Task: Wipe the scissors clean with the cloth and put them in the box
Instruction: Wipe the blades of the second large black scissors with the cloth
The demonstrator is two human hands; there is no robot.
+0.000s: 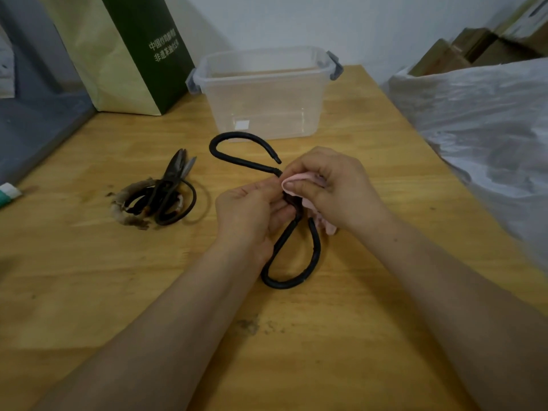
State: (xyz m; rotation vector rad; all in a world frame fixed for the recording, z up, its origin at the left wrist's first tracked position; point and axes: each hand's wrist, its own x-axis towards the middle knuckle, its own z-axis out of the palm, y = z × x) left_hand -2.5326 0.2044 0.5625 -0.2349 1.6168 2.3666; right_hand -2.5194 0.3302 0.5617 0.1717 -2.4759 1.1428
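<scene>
Lying opened wide, scissors [292,250], loops near and far.

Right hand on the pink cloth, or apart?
Touching. The head view shows the right hand pinching the pink cloth between its fingers, pressed against the black scissors.

Both forearms are showing bare, with no sleeves reaching into view. The left hand [252,215] and right hand [335,188] are wearing nothing.

The surface [370,149] is showing smooth, stained wood. The far box [264,93] is looking like clear glossy plastic; the scissors [292,253] are looking matt black.
</scene>
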